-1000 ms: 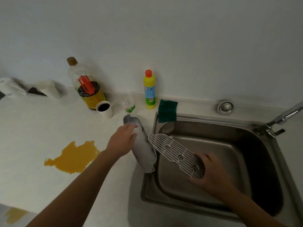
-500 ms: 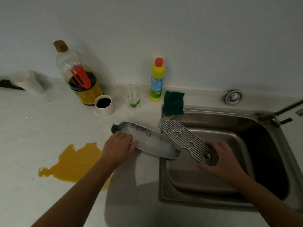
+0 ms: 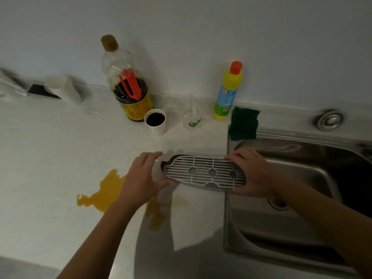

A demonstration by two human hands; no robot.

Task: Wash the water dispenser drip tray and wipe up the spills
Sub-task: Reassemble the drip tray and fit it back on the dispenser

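The drip tray's white slotted grille (image 3: 203,174) lies on top of the grey tray base (image 3: 209,188), held level over the counter at the sink's left rim. My left hand (image 3: 141,178) grips the tray's left end, thumb underneath. My right hand (image 3: 251,174) holds the right end, fingers over the grille. An orange spill (image 3: 104,194) spreads on the white counter left of my left forearm, with a smaller smear (image 3: 155,214) beneath the arm. A green scouring sponge (image 3: 244,123) rests on the sink's back-left corner, beside a yellow detergent bottle (image 3: 226,93).
The steel sink (image 3: 281,228) fills the right side, its drain (image 3: 278,203) partly hidden by my right arm. Against the wall stand a dark sauce bottle (image 3: 128,85), a paper cup of dark liquid (image 3: 156,121), a clear glass (image 3: 192,114) and a paper towel roll (image 3: 62,87).
The grille, held apart over the sink before, now sits on the tray base. Both hands came together and hold the assembled tray level over the counter edge.
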